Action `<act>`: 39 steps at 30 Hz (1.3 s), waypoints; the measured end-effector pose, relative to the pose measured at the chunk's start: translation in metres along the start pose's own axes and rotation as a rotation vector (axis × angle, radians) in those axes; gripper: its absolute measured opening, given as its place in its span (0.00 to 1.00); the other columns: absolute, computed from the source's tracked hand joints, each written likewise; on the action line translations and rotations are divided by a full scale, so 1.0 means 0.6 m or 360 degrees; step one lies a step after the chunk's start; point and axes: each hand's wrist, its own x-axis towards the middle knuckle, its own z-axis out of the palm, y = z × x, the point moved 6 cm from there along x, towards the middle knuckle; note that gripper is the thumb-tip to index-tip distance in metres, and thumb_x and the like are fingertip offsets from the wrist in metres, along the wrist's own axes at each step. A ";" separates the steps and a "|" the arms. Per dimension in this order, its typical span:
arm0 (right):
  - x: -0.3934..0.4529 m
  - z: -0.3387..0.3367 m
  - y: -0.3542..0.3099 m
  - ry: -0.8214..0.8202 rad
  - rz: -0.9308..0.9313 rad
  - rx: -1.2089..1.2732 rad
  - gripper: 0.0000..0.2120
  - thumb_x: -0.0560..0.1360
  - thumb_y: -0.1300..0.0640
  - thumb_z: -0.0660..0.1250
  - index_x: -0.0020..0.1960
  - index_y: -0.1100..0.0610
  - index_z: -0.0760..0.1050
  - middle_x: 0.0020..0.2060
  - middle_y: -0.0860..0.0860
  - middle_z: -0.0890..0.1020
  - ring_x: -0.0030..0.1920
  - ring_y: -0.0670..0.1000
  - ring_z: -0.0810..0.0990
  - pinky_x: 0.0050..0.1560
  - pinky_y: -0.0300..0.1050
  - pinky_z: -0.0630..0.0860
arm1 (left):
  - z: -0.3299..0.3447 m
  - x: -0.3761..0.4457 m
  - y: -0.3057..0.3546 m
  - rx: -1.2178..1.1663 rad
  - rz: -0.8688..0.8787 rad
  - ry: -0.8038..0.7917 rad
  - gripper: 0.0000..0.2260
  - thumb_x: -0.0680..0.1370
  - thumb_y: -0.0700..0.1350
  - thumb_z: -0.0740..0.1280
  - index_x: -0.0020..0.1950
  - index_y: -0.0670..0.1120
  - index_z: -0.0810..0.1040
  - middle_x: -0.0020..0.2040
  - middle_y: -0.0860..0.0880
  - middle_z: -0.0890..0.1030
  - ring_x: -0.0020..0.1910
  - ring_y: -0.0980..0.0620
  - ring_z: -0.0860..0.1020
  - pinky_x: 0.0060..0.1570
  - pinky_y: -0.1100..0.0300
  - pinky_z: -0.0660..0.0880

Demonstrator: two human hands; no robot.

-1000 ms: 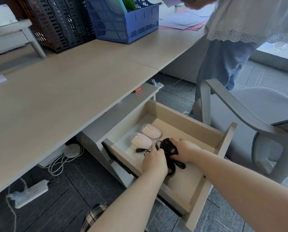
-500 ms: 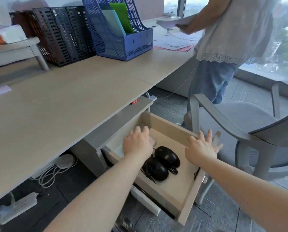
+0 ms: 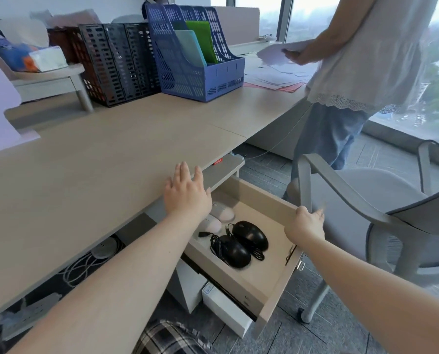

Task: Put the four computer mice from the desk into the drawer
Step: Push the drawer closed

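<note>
The wooden drawer (image 3: 269,198) under the desk stands pulled out. Inside it lie two black corded mice (image 3: 250,237) (image 3: 235,251) side by side, and two pale pink mice (image 3: 223,212) (image 3: 213,224) behind them, partly hidden by my left wrist. My left hand (image 3: 186,194) hovers open above the drawer's back left corner at the desk edge, holding nothing. My right hand (image 3: 306,224) rests on the drawer's front panel edge, fingers curled over its top.
The beige desk (image 3: 98,159) carries a blue file rack (image 3: 200,54), black mesh racks (image 3: 116,60) and papers. Another person (image 3: 361,72) stands at the far right holding sheets. A grey office chair (image 3: 382,213) sits just right of the drawer. Cables lie on the floor.
Both hands have lifted away from the black mice, which now lie in the drawer. My left hand rose toward the desk edge; my right hand moved onto the drawer's front edge.
</note>
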 end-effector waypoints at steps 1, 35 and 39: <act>0.005 0.005 -0.008 0.0002 0.0009 0.0008 0.08 0.71 0.67 0.59 0.48 0.59 0.65 0.77 0.62 0.39 0.78 0.63 0.45 0.66 0.57 0.69 | 0.003 0.004 -0.007 -0.0008 -0.0017 -0.0008 0.28 0.81 0.54 0.54 0.78 0.47 0.51 0.79 0.41 0.48 0.79 0.44 0.47 0.75 0.47 0.51; 0.064 0.177 -0.250 -0.0241 0.0118 0.0960 0.19 0.71 0.69 0.50 0.56 0.66 0.75 0.41 0.57 0.74 0.34 0.53 0.68 0.31 0.42 0.63 | 0.017 0.155 -0.087 -0.0190 0.0087 -0.0198 0.30 0.80 0.58 0.51 0.77 0.43 0.56 0.79 0.46 0.55 0.78 0.50 0.51 0.77 0.53 0.48; 0.073 0.188 -0.274 -0.0288 0.0082 0.0850 0.18 0.74 0.69 0.51 0.58 0.63 0.74 0.44 0.57 0.74 0.43 0.55 0.71 0.37 0.45 0.67 | 0.020 0.154 -0.087 -0.0201 0.0087 -0.0191 0.30 0.80 0.58 0.51 0.77 0.43 0.56 0.79 0.46 0.55 0.78 0.51 0.51 0.77 0.54 0.48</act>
